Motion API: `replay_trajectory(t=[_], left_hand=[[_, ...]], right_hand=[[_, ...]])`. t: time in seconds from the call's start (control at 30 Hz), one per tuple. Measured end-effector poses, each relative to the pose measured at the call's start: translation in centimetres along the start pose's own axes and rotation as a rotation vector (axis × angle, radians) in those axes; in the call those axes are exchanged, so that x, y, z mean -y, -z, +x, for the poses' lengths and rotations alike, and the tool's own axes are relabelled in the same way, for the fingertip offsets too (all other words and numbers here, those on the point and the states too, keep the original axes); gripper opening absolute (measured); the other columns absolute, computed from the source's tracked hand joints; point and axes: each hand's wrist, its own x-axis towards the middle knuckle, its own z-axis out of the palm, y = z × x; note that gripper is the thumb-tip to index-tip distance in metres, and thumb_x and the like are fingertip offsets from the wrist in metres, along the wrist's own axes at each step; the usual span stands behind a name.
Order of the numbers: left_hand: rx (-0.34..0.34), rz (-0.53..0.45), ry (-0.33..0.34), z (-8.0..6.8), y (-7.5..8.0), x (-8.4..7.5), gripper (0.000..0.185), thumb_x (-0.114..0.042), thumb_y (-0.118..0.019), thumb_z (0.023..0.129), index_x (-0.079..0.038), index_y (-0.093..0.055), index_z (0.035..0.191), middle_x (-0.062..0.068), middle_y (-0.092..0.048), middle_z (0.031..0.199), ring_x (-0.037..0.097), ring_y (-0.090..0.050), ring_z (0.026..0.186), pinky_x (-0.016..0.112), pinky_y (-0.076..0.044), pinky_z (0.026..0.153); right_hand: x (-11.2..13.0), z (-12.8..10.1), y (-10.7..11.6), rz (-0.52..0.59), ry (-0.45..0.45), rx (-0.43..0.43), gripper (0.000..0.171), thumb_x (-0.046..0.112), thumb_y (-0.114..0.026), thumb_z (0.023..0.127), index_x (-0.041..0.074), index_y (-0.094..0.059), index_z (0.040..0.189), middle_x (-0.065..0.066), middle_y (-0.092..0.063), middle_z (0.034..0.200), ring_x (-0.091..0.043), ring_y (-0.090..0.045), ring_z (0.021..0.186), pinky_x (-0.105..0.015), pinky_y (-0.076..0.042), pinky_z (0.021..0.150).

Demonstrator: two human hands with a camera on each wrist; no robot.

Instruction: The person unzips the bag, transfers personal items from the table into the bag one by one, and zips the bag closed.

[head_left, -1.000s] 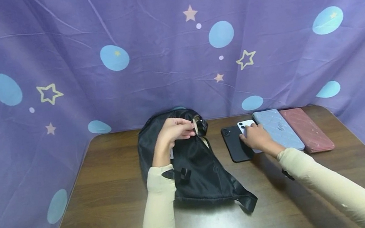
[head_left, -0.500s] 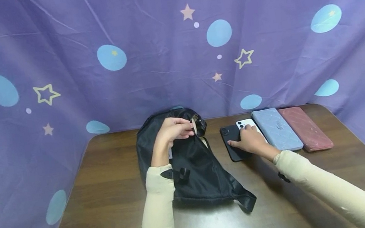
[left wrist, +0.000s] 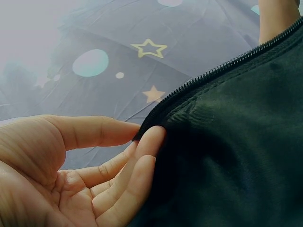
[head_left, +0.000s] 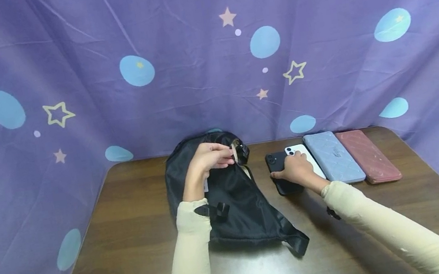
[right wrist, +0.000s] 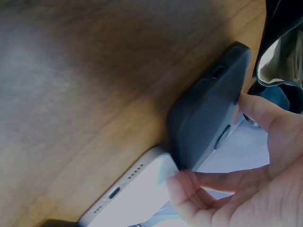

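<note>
A black bag (head_left: 246, 208) lies on the table. My left hand (head_left: 209, 157) pinches the zippered edge of its opening between thumb and fingers; the zipper teeth (left wrist: 222, 70) run away from the fingertips in the left wrist view. To the bag's right is a black smartphone (right wrist: 210, 104), camera side up. My right hand (head_left: 299, 170) spans it, thumb on its left edge and fingertips on its right edge. Close against those fingertips lies a white smartphone (right wrist: 142, 184). The right palm and wrist partly cover both phones in the head view.
Right of the phones lie a light blue quilted wallet (head_left: 332, 158) and a dusty pink one (head_left: 367, 156), side by side. A bag strap (head_left: 297, 240) trails toward the front of the wooden table (head_left: 133, 242). Behind hangs a purple curtain (head_left: 197, 98).
My right hand has shifted left from the white phone onto the black one, its thumb crossing to the black phone's left edge. The left hand keeps its pinch on the bag.
</note>
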Motion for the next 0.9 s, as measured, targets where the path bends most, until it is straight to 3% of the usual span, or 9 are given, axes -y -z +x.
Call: replay_trajectory(t=[0.2, 0.47, 0.6, 0.9], left_hand=[[0.004, -0.005, -0.003, 0.1, -0.1, -0.1, 0.027, -0.005, -0.068, 0.094, 0.010, -0.067, 0.116, -0.001, -0.071, 0.074, 0.006, -0.070, 0.063, 0.019, -0.060, 0.063], [0.003, -0.010, 0.035, 0.0, -0.1, -0.1, 0.026, -0.005, -0.068, 0.094, 0.008, -0.068, 0.116, -0.002, -0.071, 0.074, 0.006, -0.070, 0.063, 0.018, -0.060, 0.063], [-0.003, 0.002, 0.019, -0.1, 0.0, -0.5, 0.027, -0.005, -0.068, 0.094, 0.008, -0.068, 0.116, -0.001, -0.071, 0.074, 0.006, -0.070, 0.063, 0.018, -0.060, 0.063], [-0.001, -0.001, 0.020, 0.0, -0.1, -0.1, 0.027, -0.005, -0.069, 0.093, 0.009, -0.068, 0.116, -0.002, -0.071, 0.072, 0.006, -0.070, 0.062, 0.017, -0.059, 0.062]], right_hand=[[0.5, 0.3, 0.4, 0.006, -0.037, 0.036, 0.079, 0.055, -0.081, 0.079, -0.015, -0.065, 0.113, -0.038, -0.055, 0.113, -0.050, -0.058, 0.105, -0.055, -0.057, 0.077], [0.9, 1.0, 0.9, 0.002, -0.002, 0.075, 0.079, 0.050, -0.086, 0.076, -0.014, -0.064, 0.117, -0.036, -0.061, 0.113, -0.046, -0.063, 0.103, -0.052, -0.058, 0.080], [1.3, 1.2, 1.4, -0.002, -0.002, 0.066, 0.073, 0.046, -0.087, 0.076, -0.012, -0.066, 0.114, -0.033, -0.064, 0.110, -0.044, -0.065, 0.099, -0.050, -0.058, 0.079], [2.1, 1.2, 0.7, 0.008, -0.056, 0.118, 0.073, 0.043, -0.083, 0.080, -0.011, -0.062, 0.123, -0.035, -0.055, 0.120, -0.045, -0.058, 0.109, -0.053, -0.056, 0.084]])
